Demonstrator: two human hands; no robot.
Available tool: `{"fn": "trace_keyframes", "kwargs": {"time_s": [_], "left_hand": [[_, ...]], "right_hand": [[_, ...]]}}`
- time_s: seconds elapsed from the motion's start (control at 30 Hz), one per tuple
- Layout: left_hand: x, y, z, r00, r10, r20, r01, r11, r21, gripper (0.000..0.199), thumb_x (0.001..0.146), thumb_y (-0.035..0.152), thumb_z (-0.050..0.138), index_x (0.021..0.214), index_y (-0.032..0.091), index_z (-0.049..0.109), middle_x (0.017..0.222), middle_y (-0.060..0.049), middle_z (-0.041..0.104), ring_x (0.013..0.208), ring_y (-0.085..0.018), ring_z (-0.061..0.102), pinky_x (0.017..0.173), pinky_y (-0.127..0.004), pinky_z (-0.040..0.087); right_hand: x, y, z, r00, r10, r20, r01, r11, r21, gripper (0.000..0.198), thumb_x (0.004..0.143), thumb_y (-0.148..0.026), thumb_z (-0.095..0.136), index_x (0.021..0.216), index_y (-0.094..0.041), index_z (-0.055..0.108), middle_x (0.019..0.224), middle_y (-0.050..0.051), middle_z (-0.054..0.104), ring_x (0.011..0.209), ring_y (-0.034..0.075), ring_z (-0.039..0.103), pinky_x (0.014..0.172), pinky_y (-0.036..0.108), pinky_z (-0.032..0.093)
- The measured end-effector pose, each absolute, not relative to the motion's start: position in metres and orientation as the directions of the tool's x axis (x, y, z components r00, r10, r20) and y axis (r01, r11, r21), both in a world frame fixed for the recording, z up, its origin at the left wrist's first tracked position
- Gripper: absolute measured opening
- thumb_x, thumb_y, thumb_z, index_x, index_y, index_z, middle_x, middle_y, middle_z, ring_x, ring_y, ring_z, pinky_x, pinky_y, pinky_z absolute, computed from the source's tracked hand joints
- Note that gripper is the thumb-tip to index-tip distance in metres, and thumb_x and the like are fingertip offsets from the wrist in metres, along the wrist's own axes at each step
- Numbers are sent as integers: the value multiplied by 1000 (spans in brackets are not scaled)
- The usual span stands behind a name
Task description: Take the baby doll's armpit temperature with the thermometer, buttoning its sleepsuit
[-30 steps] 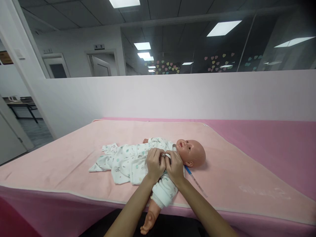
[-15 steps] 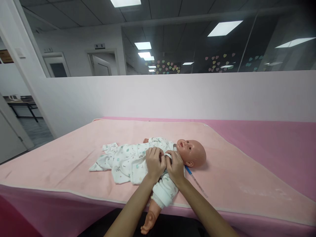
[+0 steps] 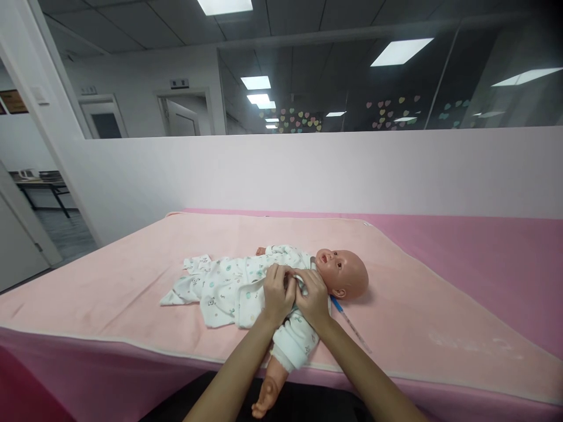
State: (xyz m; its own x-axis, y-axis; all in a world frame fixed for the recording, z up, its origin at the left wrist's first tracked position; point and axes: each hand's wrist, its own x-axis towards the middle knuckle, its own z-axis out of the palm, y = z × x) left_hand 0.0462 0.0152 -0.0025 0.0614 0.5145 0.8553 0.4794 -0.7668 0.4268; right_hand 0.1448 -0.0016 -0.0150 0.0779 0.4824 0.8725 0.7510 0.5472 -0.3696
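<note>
A baby doll lies on its back, head to the right, dressed in a white printed romper. Both my hands meet at the upper chest, on the side nearest me. The fingers of my left hand are closed on the romper's cloth. Beside it, almost touching, my right hand pinches the cloth just below the doll's neck. Exactly what lies between the fingertips is hidden. One doll arm, in its sleeve, hangs between my forearms over the table's front edge. A thin blue-ended thermometer-like stick pokes out from under the doll's shoulder.
A peach-coloured pad covers much of the pink-topped table. A white low wall with glass above it rises behind. To the far left, a doorway shows a desk beyond.
My fingers have shifted slightly on the romper at the chest, with the fingertips of both hands closer together. The doll and the stick lie as before; the view has tilted slightly.
</note>
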Motion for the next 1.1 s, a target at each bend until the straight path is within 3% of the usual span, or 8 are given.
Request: {"fn": "trace_keyframes", "kwargs": {"time_s": [0.4,0.6,0.83,1.1], "left_hand": [[46,15,-1,63,555,829,443,-760,475,12,74,10,38,74,18,47,73,-2,51,71,-15,46,67,-28,38],[48,13,3,90,588,804,563,-695,446,10,70,11,41,75,18,47,75,-2,53,74,-16,46,74,-32,35],[46,15,3,79,633,770,646,-621,445,5,72,15,41,69,18,43,71,-1,52,72,-17,45,71,-32,34],[44,14,2,21,685,728,534,-623,571,8,76,15,40,73,19,47,74,0,55,72,-15,48,71,-29,36]], "right_hand": [[145,0,-18,71,506,860,784,505,-362,17,84,-16,42,88,-18,59,77,4,61,73,17,51,67,29,39],[144,0,-17,101,491,865,762,521,-384,17,86,-19,41,83,-17,57,75,4,60,72,16,51,67,29,39],[144,0,-18,105,490,865,752,530,-392,17,86,-18,40,83,-18,57,77,3,61,73,16,52,69,29,40],[143,-3,-15,97,477,873,745,547,-382,13,81,-17,46,86,-18,58,79,4,61,74,17,54,69,29,41]]}}
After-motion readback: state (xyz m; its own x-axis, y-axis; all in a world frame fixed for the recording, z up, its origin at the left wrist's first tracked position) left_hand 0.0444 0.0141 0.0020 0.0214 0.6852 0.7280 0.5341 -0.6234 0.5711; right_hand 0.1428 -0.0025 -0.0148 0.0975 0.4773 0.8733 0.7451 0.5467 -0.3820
